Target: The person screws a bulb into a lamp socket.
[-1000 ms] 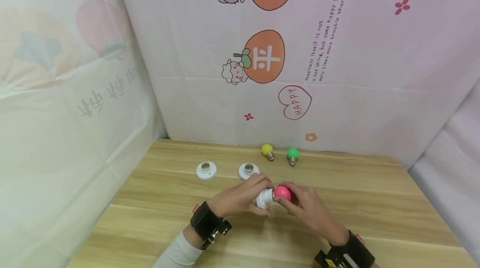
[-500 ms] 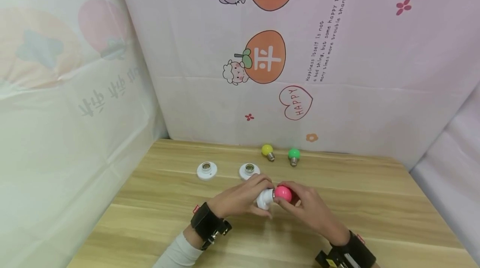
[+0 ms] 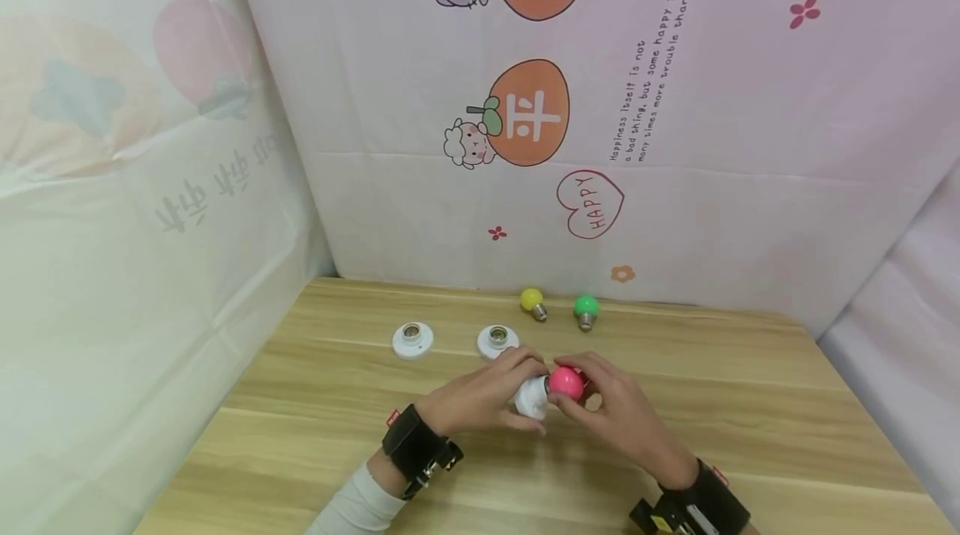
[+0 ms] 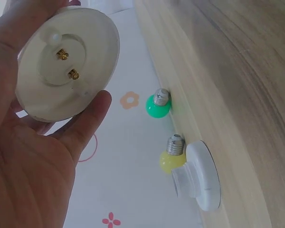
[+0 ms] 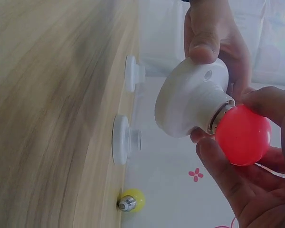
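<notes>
My left hand [image 3: 491, 393] grips a white lamp socket [image 3: 531, 400] by its round base, raised over the table. In the left wrist view the underside of that socket [image 4: 61, 99] faces the camera, with two brass screws in its recess. Thumb and fingers of my right hand [image 3: 622, 418] pinch a pinkish-red light bulb [image 3: 566, 383] around its globe. The right wrist view has the bulb [image 5: 242, 135] at the mouth of the socket [image 5: 190, 102], its metal cap partly inside and slightly tilted. A narrow part of the cap shows between rim and globe.
Two more white sockets, one at left [image 3: 412, 341] and one just behind my left hand [image 3: 491, 341], stand mouth up on the wooden table [image 3: 315, 402]. A yellow bulb [image 3: 532, 300] and a green bulb [image 3: 587, 307] lie by the back edge, before a printed cloth [image 3: 420, 210].
The socket has tilted in my left hand, its base turning more toward the head camera. My right fingers have shifted slightly up around the bulb. The other sockets and bulbs stay put.
</notes>
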Demonstrator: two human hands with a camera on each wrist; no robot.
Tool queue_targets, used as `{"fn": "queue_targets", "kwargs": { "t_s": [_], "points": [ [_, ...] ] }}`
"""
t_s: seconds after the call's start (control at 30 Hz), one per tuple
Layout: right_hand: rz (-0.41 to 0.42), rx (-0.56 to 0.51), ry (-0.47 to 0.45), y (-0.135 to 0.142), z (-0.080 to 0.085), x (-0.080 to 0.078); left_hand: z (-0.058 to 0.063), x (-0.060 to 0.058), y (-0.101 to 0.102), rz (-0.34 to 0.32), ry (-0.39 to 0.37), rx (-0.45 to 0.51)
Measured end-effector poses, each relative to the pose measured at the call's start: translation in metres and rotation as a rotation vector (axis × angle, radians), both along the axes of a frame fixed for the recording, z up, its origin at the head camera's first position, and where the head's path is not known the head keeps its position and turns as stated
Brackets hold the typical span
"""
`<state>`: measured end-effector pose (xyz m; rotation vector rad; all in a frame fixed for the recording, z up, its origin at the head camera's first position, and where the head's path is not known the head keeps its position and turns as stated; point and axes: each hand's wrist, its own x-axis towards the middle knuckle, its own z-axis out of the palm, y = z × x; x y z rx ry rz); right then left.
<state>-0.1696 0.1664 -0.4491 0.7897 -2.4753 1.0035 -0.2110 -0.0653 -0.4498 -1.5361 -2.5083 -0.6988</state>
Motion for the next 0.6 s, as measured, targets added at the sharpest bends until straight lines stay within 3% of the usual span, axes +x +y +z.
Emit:
{"fn": "queue_targets", "kwargs": {
  "t_s": [0.23, 0.6],
  "points": [
    [-0.015, -0.004, 0.033, -0.0027, 0.0019, -0.0008, -0.0016, -0.0026, -0.0014, 0.001, -0.004, -0.011],
    [0.031, -0.001, 0.119, -0.0049, 0.0014, -0.0053, -0.0027, -0.0078, -0.0057, -0.009, 0.013, -0.014]
  ]
}}
